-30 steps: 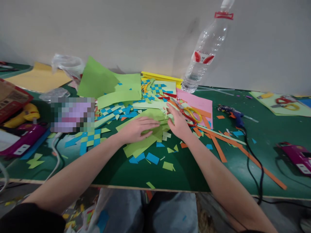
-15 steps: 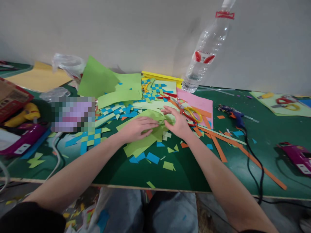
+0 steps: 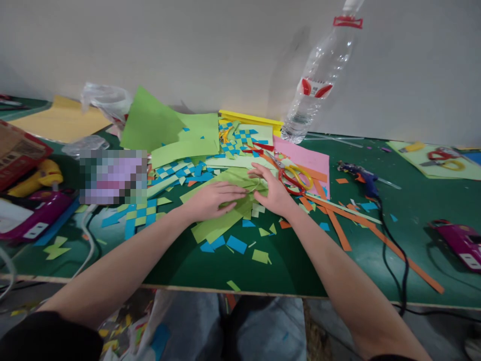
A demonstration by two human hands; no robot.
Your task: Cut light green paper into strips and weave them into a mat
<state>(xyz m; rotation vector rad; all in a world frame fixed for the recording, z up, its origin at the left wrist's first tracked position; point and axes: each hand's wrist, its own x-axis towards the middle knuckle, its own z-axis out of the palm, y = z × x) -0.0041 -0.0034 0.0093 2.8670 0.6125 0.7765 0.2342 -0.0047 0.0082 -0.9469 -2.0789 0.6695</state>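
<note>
My left hand (image 3: 211, 201) lies with fingers stretched out over a green paper sheet (image 3: 210, 225), its thumb apart below them. Facing it, my right hand (image 3: 275, 191) is curved with thumb and fingers apart above the sheet's right side. A thin pale strip (image 3: 255, 187) curls between the two sets of fingertips; whether either hand grips it I cannot tell. Red- and yellow-handled scissors (image 3: 300, 176) lie just past my right hand. Blue-and-green woven paper pieces (image 3: 175, 169) are behind my left hand.
Blue scraps (image 3: 236, 244) and orange strips (image 3: 338, 230) litter the green table (image 3: 278, 276). A clear plastic bottle (image 3: 313, 85) stands tilted in view by the wall. To the right lies a blue glue gun (image 3: 370, 186) with a black cord; a purple device (image 3: 460, 243) is near the right edge.
My right fingers have shifted slightly left and down, and the thin strip between the hands now shows as a curl. My left hand stays nearly still.
</note>
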